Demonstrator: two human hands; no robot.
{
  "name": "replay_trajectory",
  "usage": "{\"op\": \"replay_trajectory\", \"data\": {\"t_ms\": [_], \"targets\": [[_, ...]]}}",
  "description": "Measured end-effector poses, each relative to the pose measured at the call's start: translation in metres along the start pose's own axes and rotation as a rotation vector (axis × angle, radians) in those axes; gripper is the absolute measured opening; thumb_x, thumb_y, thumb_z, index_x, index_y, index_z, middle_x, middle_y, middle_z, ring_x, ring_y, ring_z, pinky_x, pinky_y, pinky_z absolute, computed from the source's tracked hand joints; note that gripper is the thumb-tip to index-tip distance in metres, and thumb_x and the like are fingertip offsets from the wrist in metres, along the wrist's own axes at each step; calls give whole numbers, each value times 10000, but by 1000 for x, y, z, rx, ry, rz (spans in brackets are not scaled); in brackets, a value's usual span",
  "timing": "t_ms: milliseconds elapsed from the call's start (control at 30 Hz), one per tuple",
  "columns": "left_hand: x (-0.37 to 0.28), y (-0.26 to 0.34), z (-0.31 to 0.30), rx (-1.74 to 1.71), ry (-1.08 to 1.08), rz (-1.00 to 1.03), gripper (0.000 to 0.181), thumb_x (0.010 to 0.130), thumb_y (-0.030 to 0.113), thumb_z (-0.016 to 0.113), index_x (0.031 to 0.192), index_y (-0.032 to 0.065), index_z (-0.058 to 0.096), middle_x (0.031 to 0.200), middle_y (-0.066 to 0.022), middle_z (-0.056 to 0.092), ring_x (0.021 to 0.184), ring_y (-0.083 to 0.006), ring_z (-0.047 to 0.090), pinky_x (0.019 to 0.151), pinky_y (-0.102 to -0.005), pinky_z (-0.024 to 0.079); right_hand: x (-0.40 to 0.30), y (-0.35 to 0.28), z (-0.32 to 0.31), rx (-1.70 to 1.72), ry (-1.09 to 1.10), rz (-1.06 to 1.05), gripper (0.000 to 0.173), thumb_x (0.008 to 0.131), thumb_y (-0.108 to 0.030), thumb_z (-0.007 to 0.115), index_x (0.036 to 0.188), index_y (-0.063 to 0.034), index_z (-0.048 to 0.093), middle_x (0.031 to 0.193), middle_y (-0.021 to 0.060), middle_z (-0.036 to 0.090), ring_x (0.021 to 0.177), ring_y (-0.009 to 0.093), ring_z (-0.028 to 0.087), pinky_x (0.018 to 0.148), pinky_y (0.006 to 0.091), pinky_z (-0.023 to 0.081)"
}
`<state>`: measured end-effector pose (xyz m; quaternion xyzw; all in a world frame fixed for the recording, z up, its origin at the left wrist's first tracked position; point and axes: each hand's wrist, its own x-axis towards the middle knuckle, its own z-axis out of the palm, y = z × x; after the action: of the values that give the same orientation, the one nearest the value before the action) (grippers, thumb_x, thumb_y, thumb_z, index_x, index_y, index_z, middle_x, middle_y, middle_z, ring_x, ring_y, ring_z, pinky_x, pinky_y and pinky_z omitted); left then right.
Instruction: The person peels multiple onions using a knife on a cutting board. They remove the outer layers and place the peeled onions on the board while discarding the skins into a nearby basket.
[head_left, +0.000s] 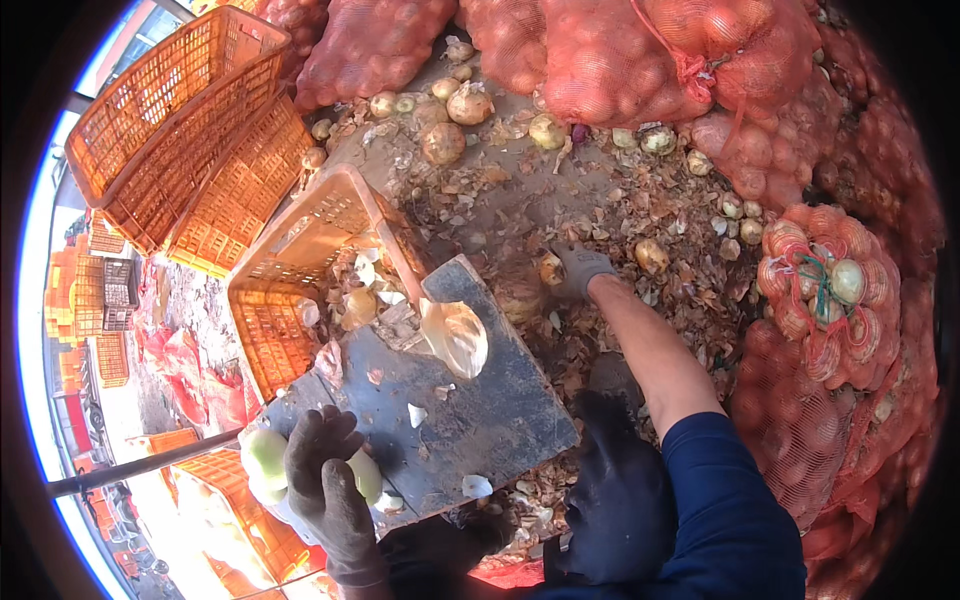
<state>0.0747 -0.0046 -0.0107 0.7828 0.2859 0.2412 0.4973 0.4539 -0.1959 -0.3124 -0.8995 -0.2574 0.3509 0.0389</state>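
Observation:
My right hand (581, 271), in a grey work glove, reaches down to the litter of onion skins on the ground, its fingers at a brown onion (552, 268). In a darker glove, my left hand (324, 465) is raised above the near left edge of a dark board (480, 397), fingers apart and nothing seen in them. Beside it lie pale peeled onions (264, 457), partly hidden by the hand. A large piece of dry onion skin (456, 337) rests at the board's far edge.
An orange plastic crate (352, 187) with skins and an onion adjoins the board. Stacked orange crates (187, 112) stand at the upper left. Red mesh sacks of onions (615, 60) line the far and right sides. Loose onions (442, 142) lie on the ground, and a dark pole (142, 463) crosses the left.

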Motion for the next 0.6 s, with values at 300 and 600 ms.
{"op": "replay_trajectory", "data": {"t_ms": [300, 600], "targets": [[-21, -8, 20, -176, -218, -120, 610, 872, 57, 756, 1460, -5, 606, 1407, -242, 664, 1217, -348, 727, 1014, -433, 606, -25, 2, 21, 383, 71, 106, 1119, 796, -625, 870, 1671, -116, 394, 1575, 233, 579, 1397, 419, 613, 1140, 488, 521], [-29, 28, 21, -29, -392, 21, 550, 993, 87, 695, 1508, -57, 568, 1400, -188, 699, 1290, -293, 699, 1081, -418, 560, -23, 19, 79, 905, 386, 209, 876, 842, -459, 909, 1532, -39, 569, 1337, 209, 730, 1233, 304, 713, 1076, 451, 548]]}}
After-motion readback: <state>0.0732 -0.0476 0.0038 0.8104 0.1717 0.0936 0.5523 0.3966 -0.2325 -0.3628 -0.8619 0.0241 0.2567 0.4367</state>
